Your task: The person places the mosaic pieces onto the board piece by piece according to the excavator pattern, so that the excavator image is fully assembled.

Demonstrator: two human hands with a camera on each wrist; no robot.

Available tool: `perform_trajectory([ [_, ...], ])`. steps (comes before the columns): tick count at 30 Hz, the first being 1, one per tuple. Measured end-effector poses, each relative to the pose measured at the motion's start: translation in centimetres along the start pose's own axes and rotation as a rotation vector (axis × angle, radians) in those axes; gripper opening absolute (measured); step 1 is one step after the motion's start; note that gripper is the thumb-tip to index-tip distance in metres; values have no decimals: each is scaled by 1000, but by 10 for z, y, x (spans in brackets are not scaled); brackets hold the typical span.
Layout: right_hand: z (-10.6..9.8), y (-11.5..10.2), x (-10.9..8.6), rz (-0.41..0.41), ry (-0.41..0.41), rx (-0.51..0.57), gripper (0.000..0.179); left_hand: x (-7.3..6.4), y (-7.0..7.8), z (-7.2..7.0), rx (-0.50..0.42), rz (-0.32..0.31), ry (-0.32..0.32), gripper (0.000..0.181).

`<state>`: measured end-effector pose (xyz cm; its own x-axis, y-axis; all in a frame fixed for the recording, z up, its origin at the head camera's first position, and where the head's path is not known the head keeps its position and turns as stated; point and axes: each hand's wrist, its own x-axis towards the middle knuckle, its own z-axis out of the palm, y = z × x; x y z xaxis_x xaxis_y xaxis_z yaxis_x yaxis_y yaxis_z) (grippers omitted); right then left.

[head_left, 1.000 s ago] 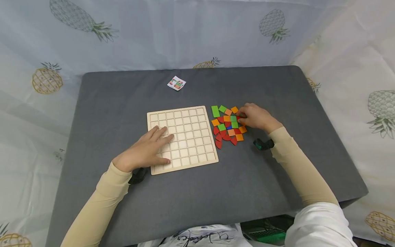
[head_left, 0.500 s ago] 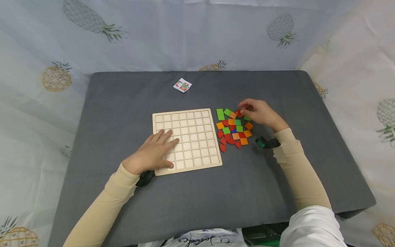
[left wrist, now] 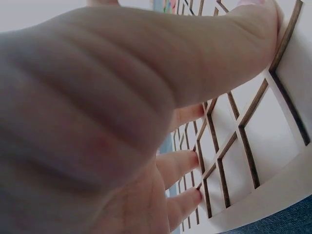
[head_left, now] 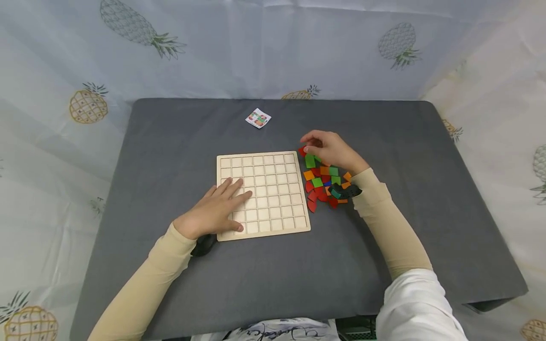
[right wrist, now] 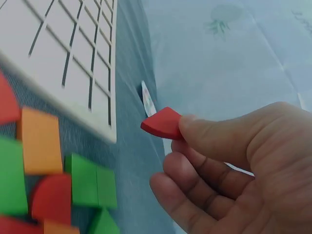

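A pale wooden grid board with square cells lies on the dark table. My left hand rests over its left side, fingers straight and spread; in the left wrist view its thumb stretches over the cells. Between thumb and fingertips, my right hand pinches a red quarter-round tile, held up near the board's far right corner. Below that hand spreads a group of flat colored tiles, red, green, orange and blue, some hidden by the hand and wrist strap.
A small printed pattern card lies near the table's far edge, beyond the board. The table is covered in dark grey cloth. A pineapple-print curtain hangs behind it.
My right hand has lifted the red tile from the group and moved it left toward the board's far right corner. The left hand stays on the board. The head view has shifted slightly.
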<state>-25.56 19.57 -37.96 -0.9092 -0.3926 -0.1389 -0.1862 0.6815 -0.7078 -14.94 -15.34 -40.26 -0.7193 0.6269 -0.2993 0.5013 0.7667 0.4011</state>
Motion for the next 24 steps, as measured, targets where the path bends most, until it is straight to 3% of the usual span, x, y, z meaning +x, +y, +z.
perform_trajectory([
  [11, 24, -12, 24, -42, -92, -31, 21, 6, -10, 1, -48, 34, -28, 91],
  [24, 46, -17, 30, -93, -148, -113, 18, 8, -12, 1, -88, 37, -34, 90],
])
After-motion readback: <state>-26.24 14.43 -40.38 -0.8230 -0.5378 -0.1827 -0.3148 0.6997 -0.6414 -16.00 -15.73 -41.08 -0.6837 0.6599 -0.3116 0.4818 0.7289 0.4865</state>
